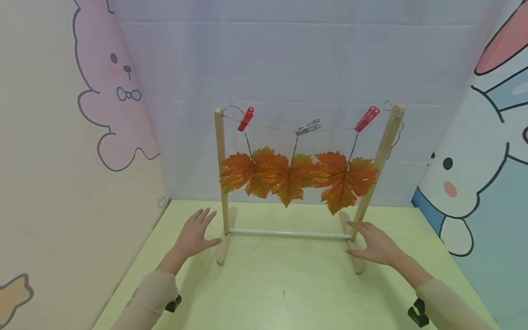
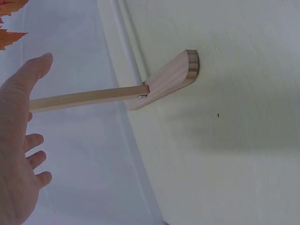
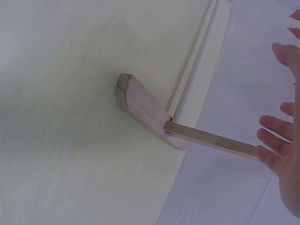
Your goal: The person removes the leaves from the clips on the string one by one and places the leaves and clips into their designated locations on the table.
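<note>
A wooden stand (image 1: 221, 169) has two upright posts joined by a white rod (image 1: 288, 233) near the table. String (image 1: 272, 127) runs between the post tops. From it hang three orange maple leaves (image 1: 345, 181), held by a left red clothespin (image 1: 246, 119), a grey clothespin (image 1: 308, 127) and a right red clothespin (image 1: 367, 119). The leaves overlap side by side. My left hand (image 1: 194, 236) hovers beside the left post, fingers spread, holding nothing. My right hand (image 1: 375, 245) is by the right post's foot (image 1: 356, 263), thumb and fingers apart, with nothing held.
The stand rests on a pale yellow-green table (image 1: 284, 284). Behind it hangs a white sheet (image 1: 288, 59). Walls with a pink cartoon animal (image 1: 109, 82) on the left and a white cartoon rabbit (image 1: 474, 183) on the right flank the table.
</note>
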`<state>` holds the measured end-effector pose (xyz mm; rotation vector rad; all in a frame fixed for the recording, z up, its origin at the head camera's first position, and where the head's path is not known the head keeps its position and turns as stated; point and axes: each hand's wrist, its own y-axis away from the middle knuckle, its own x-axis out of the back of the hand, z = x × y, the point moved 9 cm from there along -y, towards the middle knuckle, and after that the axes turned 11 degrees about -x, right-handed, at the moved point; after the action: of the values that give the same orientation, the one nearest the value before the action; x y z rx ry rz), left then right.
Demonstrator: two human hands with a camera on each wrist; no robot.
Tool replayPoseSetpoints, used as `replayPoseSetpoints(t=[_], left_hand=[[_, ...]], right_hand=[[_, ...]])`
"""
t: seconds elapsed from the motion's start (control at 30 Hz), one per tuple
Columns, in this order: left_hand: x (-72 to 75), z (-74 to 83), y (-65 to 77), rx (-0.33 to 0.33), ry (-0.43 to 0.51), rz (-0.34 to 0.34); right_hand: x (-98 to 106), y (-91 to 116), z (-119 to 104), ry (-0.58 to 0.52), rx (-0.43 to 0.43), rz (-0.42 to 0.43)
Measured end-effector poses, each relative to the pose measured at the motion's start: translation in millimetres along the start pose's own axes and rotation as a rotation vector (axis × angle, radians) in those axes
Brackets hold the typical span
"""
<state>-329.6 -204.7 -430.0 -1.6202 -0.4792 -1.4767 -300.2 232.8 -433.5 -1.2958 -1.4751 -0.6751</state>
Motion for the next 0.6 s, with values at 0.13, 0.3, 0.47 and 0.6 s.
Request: replayPoseSetpoints(t=[0.13,0.3,0.47,0.6], left_hand=[[10.0,9.0,-7.7,-0.046,-0.009,0.043],[22.2,24.6,-17.3,-0.124,-0.026,0.108],[28.6,36.8,-26.5,-0.174,-0.019,0.130],[34.5,45.6,-34.7,-0.196,-0.004,0.125]], right_hand=[[4,-4,-8,-0.021,0.014,-0.008],[11,-8,-19,-0.030,0.043,0.000],[14,-11,-28,-0.042,0.062,-0.021],[18,-14,-37,-0.052,0.088,-0.027]])
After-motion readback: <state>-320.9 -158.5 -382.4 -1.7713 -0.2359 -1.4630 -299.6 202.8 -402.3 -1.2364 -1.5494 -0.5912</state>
